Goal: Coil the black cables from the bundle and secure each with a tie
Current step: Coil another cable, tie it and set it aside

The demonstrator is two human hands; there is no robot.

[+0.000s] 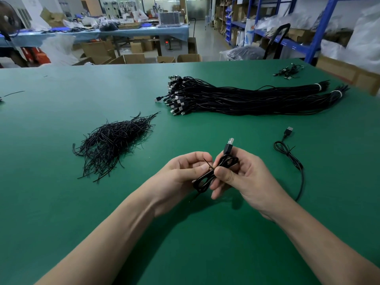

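Pinching coiled cable point(226, 160), right hand point(244, 177) partly hiding tie point(208, 163).

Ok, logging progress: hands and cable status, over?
Right hand grips coiled USB cable. Left hand pinches tie at coil's middle. Nothing in the way.

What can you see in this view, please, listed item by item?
table: one, green, under everything
bundles: two, black, white-banded, far centre-right
tie pile: one, black, left of centre
small heap: one, black, far right
loose cable: one, black, right of the hands
boxes: several, brown, beyond the table
coil: one, black, between the hands
tie: one, black, at the coil's middle
left hand: pinches the tie
right hand: grips the coil
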